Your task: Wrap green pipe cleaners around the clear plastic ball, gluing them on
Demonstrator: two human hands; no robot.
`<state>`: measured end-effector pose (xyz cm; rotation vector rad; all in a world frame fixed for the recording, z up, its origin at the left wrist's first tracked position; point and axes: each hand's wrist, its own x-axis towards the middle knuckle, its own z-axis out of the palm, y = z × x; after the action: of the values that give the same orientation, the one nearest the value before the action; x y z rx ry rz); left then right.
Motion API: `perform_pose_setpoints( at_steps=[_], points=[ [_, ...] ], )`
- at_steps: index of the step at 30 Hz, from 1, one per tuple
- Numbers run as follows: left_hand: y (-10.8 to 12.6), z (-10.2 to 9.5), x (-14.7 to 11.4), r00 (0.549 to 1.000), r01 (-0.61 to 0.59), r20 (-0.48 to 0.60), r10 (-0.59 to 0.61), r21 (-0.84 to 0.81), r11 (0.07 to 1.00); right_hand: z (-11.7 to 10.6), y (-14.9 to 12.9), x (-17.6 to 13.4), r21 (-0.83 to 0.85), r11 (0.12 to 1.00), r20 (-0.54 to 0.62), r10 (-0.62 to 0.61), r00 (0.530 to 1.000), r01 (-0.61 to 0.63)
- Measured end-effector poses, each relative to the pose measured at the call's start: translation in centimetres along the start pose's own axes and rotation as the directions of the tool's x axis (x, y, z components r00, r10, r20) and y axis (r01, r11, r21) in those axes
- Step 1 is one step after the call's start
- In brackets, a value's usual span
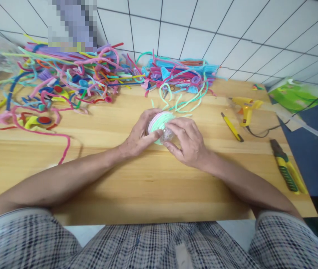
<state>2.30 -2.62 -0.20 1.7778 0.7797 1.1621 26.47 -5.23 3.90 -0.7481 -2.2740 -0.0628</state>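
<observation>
Over the middle of the wooden table, a rounded piece wound with pale green and pink pipe cleaners (162,120) is held between my hands. My left hand (140,134) grips it from the left side, thumb lying across the front. Shiny clear plastic (167,135) shows at its near right side. Around that plastic curl the fingers and thumb of my right hand (188,140). The fingers cover part of the piece, so its full shape is hidden. Just beyond it lie several loose pale green pipe cleaners (188,101).
A tangled heap of coloured pipe cleaners (77,74) spreads over the back left, with bundles (184,71) along the wall. To the right lie a yellow utility knife (232,127), a corded yellow glue gun (246,110) and pliers (286,168) near the table's edge.
</observation>
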Motion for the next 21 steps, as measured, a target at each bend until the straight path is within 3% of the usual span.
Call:
perform_pose_setpoints(
  at_steps=[13, 21],
  points=[
    [0.21, -0.13, 0.11, 1.000, 0.023, -0.007, -0.023, 0.054, 0.998, 0.39, 0.33, -0.34, 0.046, 0.999, 0.011, 0.029, 1.000, -0.029],
    [0.10, -0.01, 0.33, 1.000, 0.001, -0.017, 0.000, 0.070, 0.998, 0.50, 0.29, -0.10, -0.010, 0.999, -0.025, -0.032, 0.999, 0.032]
  ],
)
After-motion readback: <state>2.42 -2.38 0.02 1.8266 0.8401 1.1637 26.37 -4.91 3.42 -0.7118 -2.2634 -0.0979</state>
